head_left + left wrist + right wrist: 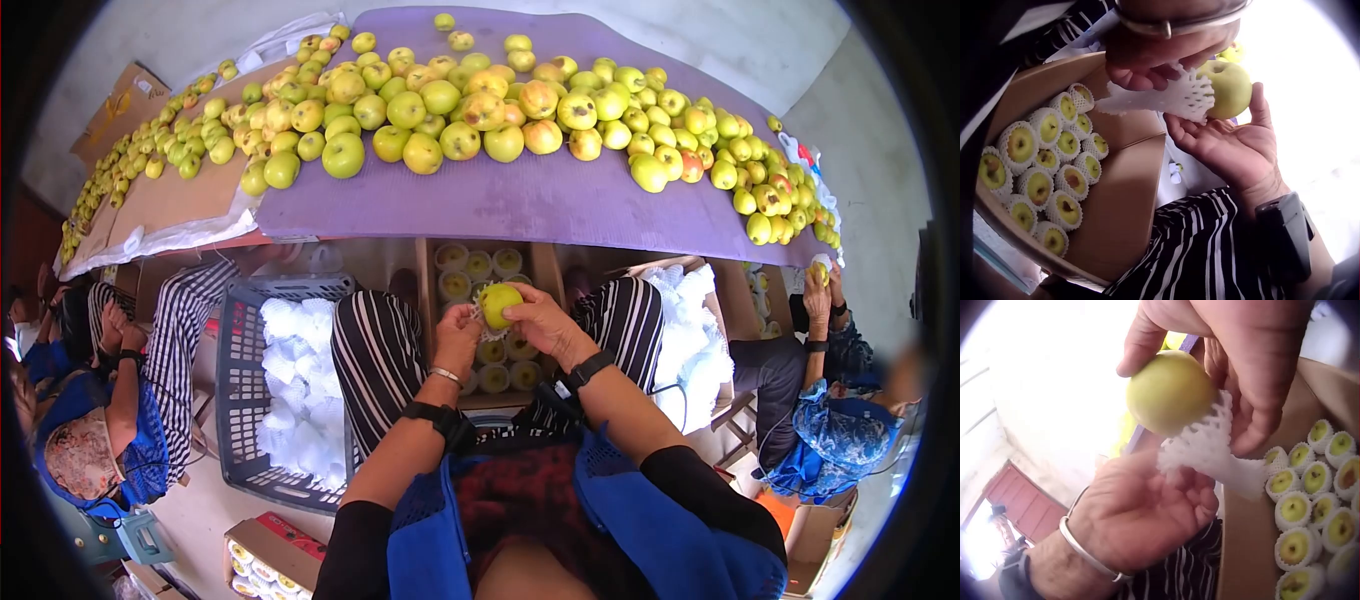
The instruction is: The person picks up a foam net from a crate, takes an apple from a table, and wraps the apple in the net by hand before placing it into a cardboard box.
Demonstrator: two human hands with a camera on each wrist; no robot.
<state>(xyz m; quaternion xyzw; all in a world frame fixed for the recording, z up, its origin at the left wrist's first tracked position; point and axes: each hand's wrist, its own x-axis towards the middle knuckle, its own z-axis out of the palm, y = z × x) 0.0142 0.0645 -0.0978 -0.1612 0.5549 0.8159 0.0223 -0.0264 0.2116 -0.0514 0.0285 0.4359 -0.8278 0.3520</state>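
Our right hand [548,322] grips apple [1169,390]; left hand [457,338] holds foam net [1190,97], mouth touching it, long axis leading away.

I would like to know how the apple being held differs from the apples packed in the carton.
The held apple is mostly bare, with a white foam net at one end; the packed apples in view each sit in such a net. The held apple is raised in the right grip; the packed apples rest close together in the carton. Both look mainly yellow-green.
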